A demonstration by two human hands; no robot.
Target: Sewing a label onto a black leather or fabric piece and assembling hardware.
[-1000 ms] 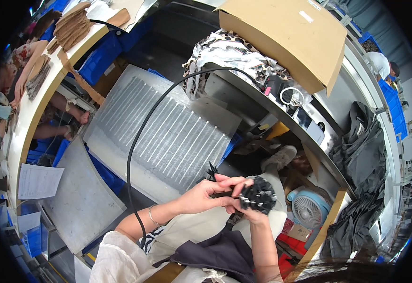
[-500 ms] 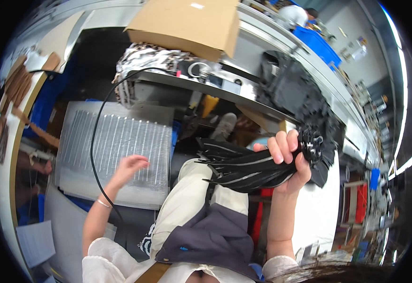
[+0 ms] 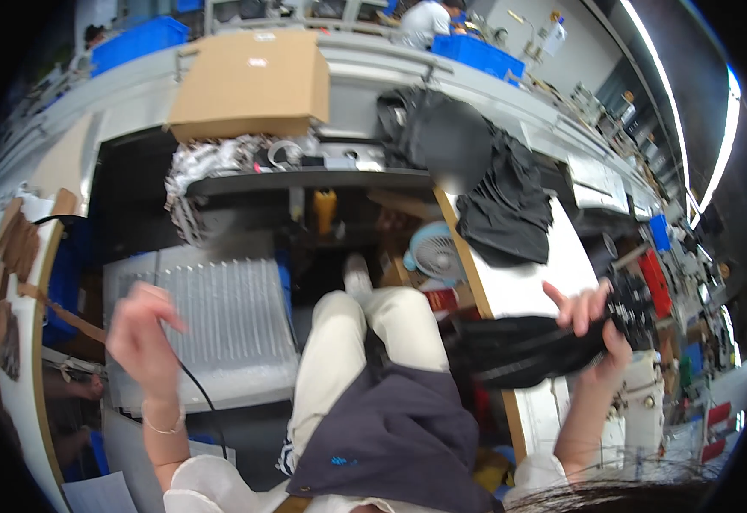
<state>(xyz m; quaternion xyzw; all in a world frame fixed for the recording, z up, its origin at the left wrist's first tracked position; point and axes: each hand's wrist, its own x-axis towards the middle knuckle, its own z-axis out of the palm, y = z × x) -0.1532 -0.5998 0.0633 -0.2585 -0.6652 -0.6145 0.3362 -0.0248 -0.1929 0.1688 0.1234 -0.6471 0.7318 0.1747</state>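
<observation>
On the right, my right hand point(image 3: 594, 321) is closed round a bundle of black zippers point(image 3: 519, 349). Their long tapes trail to the left over the edge of the white tabletop, while the bunched ends stick out past my fingers. My left hand point(image 3: 144, 329) is raised on the left, beside a thin black cable point(image 3: 192, 374) and over the edge of a plastic-wrapped stack point(image 3: 228, 308) with a ribbed top. Motion smears its fingers, so whether they touch the cable is unclear.
A crumpled black cloth pile point(image 3: 506, 192) lies on the white tabletop point(image 3: 519, 291) to the right. Ahead, a cardboard box point(image 3: 249, 85) sits on the bench above patterned fabric point(image 3: 211, 162). A blue fan point(image 3: 436, 254) stands below. Another person point(image 3: 425, 24) is at the far bench.
My right hand has carried the zipper bundle to the right, over the tabletop edge. My left hand has moved left, closer to the cable. The whole view has turned.
</observation>
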